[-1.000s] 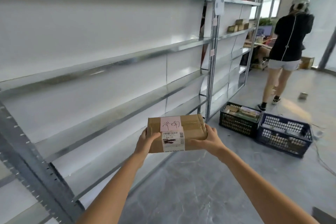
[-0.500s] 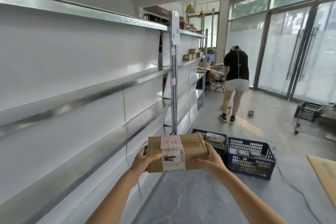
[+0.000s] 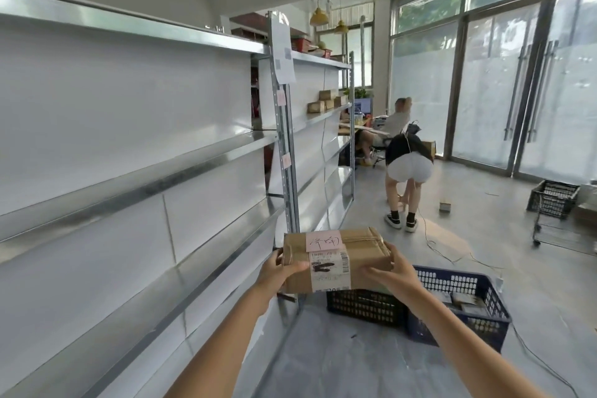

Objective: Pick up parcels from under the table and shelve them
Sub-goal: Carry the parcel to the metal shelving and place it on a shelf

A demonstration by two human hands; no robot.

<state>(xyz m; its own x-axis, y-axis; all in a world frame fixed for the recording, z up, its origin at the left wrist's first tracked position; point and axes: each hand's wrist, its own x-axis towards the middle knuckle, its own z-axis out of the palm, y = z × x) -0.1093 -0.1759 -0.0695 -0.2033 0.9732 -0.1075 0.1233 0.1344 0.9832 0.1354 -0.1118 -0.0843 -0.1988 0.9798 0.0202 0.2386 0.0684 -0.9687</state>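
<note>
Parcel (image 3: 334, 260) sits centre frame, left hand (image 3: 280, 271) and right hand (image 3: 389, 271) clamping its ends; best kept level, then slid onto the bare shelf (image 3: 193, 271) at left.

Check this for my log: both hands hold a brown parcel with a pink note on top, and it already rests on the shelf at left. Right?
Not quite. In the head view the parcel, pink note on top, is held by the left hand and right hand, but it is in the air beside the shelf, not resting on it.
</note>
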